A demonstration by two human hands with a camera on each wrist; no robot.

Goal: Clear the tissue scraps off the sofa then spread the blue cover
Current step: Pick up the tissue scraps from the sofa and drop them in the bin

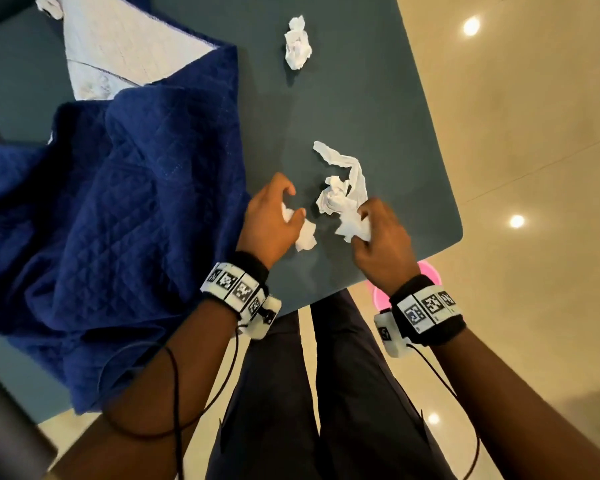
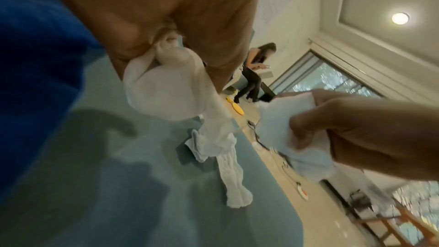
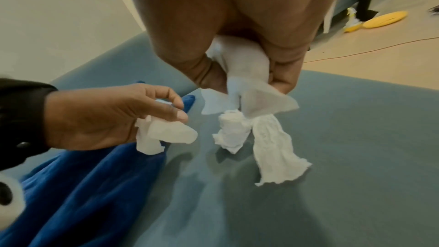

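My left hand [image 1: 286,211] holds a small white tissue scrap [image 1: 305,235] just above the grey-blue sofa seat [image 1: 378,109], close to the rumpled blue quilted cover [image 1: 118,220]. My right hand [image 1: 366,220] pinches a larger tissue scrap [image 3: 247,89] whose crumpled part and long twisted tail [image 3: 275,149] hang onto the seat. In the left wrist view the small scrap [image 2: 166,85] sits between my curled fingers. Another crumpled tissue [image 1: 298,43] lies farther back on the seat, and one more tissue [image 1: 49,5] shows at the top left corner.
The cover's pale underside [image 1: 118,46] is folded back at the far left. A pink container [image 1: 426,282] stands on the shiny beige floor [image 1: 534,133] by my right wrist. A seated person [image 2: 256,69] and yellow objects [image 3: 380,20] are across the room.
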